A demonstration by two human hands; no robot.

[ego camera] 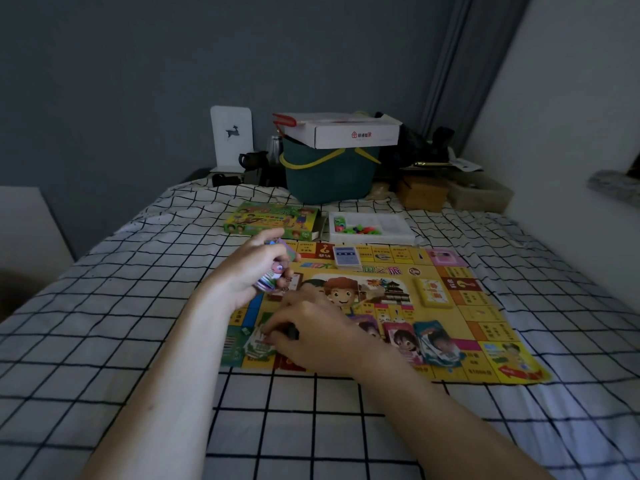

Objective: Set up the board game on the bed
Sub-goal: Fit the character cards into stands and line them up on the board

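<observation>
A yellow game board [460, 306] lies flat on the checked bed sheet. My left hand [252, 268] holds a stack of play-money cards [273, 275] above the board's left side. Lower down, my right hand [311, 334] rests on the board's front-left corner, its fingers on a small pile of cards [258, 346]. Several more card piles [436, 342] lie in a row along the front of the board. A blue card deck [346, 257] and a yellow card deck [434, 292] sit on the board farther back.
Behind the board lie the green game box [270, 220] and a white tray [391, 223] with coloured pieces. A dark green basket [329, 178] with a white carton on top stands at the bed's far end, next to brown boxes [422, 194]. A white wall runs along the right.
</observation>
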